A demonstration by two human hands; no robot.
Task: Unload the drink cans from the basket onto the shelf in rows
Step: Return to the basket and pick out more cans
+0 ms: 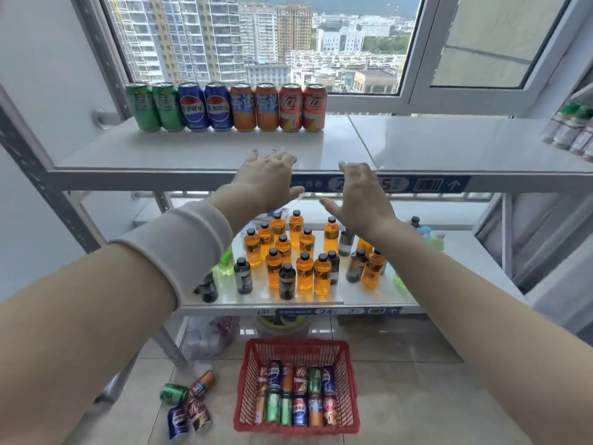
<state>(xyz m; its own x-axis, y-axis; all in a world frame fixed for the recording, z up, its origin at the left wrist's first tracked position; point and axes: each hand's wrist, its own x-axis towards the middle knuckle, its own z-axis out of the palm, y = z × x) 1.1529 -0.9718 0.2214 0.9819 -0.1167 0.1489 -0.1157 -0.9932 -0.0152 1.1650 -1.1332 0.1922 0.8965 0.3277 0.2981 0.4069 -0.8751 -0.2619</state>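
Note:
A row of several cans [226, 106] stands upright at the back of the top shelf [417, 146]: green, blue, orange and red in pairs. A red plastic basket [296, 348] sits on the floor below, holding several cans [296, 395] in two rows. My left hand [268, 178] hovers over the shelf's front edge, fingers spread, holding nothing. My right hand [361, 195] is just right of it, in front of the shelf edge, also spread and empty. Both hands are well short of the can row.
The lower shelf [465, 261] carries several orange and dark bottles [305, 252]. Several loose cans [187, 403] lie on the tiled floor left of the basket. More bottles [574, 130] stand at the far right. A window [256, 36] is behind the top shelf.

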